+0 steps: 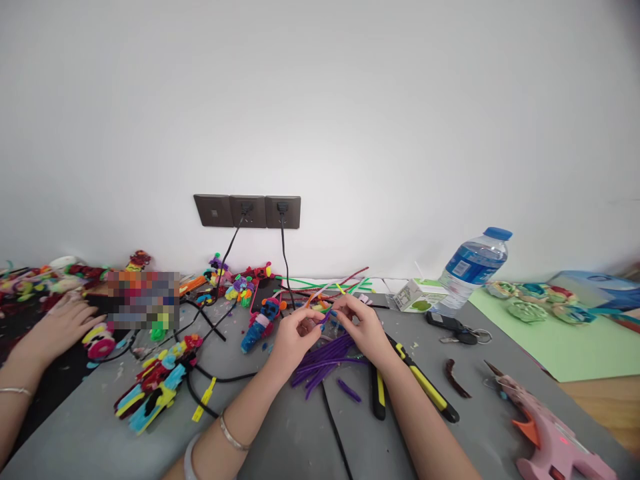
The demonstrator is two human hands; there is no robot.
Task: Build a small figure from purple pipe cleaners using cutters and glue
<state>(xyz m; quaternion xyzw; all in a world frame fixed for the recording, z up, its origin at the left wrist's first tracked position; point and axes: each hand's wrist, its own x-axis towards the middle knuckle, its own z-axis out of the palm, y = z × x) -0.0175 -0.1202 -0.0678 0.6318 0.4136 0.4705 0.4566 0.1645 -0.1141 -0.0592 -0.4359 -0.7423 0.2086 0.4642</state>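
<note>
My left hand and my right hand meet over the middle of the grey table. Between their pinched fingertips is a short purple pipe cleaner, partly hidden by the fingers. Below them lies a heap of purple pipe cleaners, with one short purple piece apart from it. Pliers with black and yellow handles lie beneath and beside my right forearm. A blue pipe-cleaner figure rests left of my left hand. Longer coloured pipe cleaners lie behind both hands.
A pink glue gun lies at the front right. Keys, a tilted-looking water bottle and a drink carton stand or lie farther back. Black cables cross the table. Another person's hand rests at the left among colourful figures.
</note>
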